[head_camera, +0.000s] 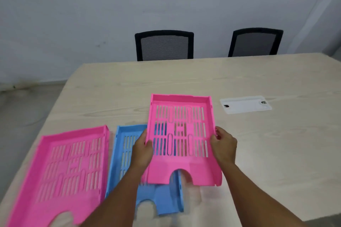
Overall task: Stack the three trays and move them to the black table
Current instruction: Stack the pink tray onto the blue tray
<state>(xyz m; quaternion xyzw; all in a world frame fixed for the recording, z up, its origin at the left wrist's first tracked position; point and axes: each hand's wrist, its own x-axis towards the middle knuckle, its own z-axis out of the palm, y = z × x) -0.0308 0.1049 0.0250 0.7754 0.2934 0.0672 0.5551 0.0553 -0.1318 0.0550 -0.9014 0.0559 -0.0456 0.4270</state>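
A pink slotted plastic tray [181, 134] was held up in the middle of the frame. Its left edge was pinched by the fingers of the left hand [142, 150], and its right edge by the fingers of the right hand [222, 145]. A blue slotted plastic tray [127, 155] lay flat on the pale wooden bench [267, 143], just below and to the left of the held tray. The long sides of both ran the same way, up the frame. A second pink plastic tray [68, 171] lay at the lower left. No black table was seen.
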